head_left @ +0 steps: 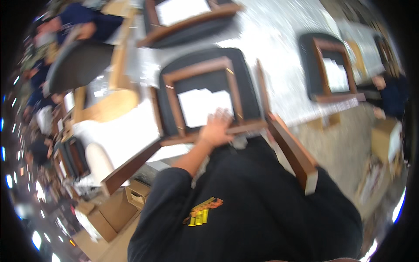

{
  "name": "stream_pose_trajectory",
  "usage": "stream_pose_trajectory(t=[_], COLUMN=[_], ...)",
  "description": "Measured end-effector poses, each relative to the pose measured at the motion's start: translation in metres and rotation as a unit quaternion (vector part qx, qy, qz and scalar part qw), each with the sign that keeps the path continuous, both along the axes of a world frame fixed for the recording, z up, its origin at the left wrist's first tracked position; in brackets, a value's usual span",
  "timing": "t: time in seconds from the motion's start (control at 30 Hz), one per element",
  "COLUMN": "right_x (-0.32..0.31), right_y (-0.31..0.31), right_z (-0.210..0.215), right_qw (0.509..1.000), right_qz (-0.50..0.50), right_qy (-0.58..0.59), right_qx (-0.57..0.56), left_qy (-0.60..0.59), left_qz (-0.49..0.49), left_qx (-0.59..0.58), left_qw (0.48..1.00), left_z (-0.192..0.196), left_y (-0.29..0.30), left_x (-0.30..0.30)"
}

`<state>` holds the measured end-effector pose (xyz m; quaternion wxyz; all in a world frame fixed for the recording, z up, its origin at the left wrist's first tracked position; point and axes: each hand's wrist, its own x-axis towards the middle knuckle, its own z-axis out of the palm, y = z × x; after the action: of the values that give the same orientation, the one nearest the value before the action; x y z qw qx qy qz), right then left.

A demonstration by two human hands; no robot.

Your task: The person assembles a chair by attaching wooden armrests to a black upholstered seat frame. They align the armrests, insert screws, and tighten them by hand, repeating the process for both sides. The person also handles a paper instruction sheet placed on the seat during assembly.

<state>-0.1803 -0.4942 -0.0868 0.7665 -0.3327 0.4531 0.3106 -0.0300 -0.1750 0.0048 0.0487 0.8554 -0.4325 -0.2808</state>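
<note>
In front of me an upturned chair with a black seat (pixel 207 111) and a brown wooden frame lies on the white-covered table. Two of its wooden legs stick out toward me, a left leg (pixel 131 168) and a right leg (pixel 293 155). My left hand (pixel 217 127) rests on the frame's near rail, its fingers stretched over a white sheet (pixel 203 107) on the underside. My right hand (pixel 272 120) is at the corner where the right leg meets the frame; the leg covers most of it, and its grip is hidden. The picture is blurred by motion.
More upturned chairs lie at the far side (pixel 192 26) and on the right (pixel 327 67). Light wooden chair parts (pixel 111 107) are on the left. Cardboard boxes (pixel 115 212) stand at lower left, another box (pixel 385 137) at right. Other people work at both sides.
</note>
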Motion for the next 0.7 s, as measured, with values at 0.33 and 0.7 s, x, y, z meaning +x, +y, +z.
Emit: stream_pose_trajectory(t=[0.33,0.7], right_x=[0.012,0.0], right_y=[0.0,-0.031], right_z=[0.035,-0.023], right_qw=[1.0,0.983], right_qz=[0.013,-0.009], right_qy=[-0.002,-0.022], right_qx=[0.02,0.182], left_qy=[-0.021,0.056], left_qz=[0.026,0.125], left_qx=[-0.048,-0.194], left_qw=[0.998,0.971], left_z=[0.001,-0.026], left_y=[0.014,0.021], left_x=[-0.001,0.008])
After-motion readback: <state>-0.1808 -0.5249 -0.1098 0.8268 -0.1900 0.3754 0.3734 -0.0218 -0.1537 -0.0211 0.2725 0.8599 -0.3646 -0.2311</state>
